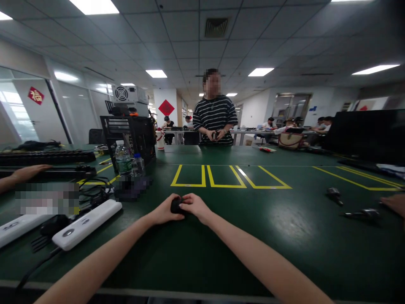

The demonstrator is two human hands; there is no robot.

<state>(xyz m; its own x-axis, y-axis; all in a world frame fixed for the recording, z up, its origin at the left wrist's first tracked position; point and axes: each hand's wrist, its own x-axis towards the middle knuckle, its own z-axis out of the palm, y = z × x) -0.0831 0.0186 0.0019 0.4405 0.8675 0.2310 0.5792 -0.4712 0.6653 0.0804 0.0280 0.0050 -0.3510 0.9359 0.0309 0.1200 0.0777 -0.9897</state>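
A small, dark, rounded object [176, 205] is between my two hands just above or on the green table [190, 261]; its kind is too unclear to name. My left hand [163, 210] curls around its left side, with thumb and fingers closed on it. From the right, my right hand [196, 207] pinches the same object with thumb and fingertips. Much of it is hidden behind the fingers. Yellow tape outlines [193, 185] lie on the table beyond both hands.
To the left are a white power strip [88, 223], cables, a water bottle [123, 158] and a black computer case [139, 135]. Two dark metal tools [363, 214] lie right. Other people's hands rest at the left [30, 172] and right edges. A person in stripes [215, 114] stands opposite.
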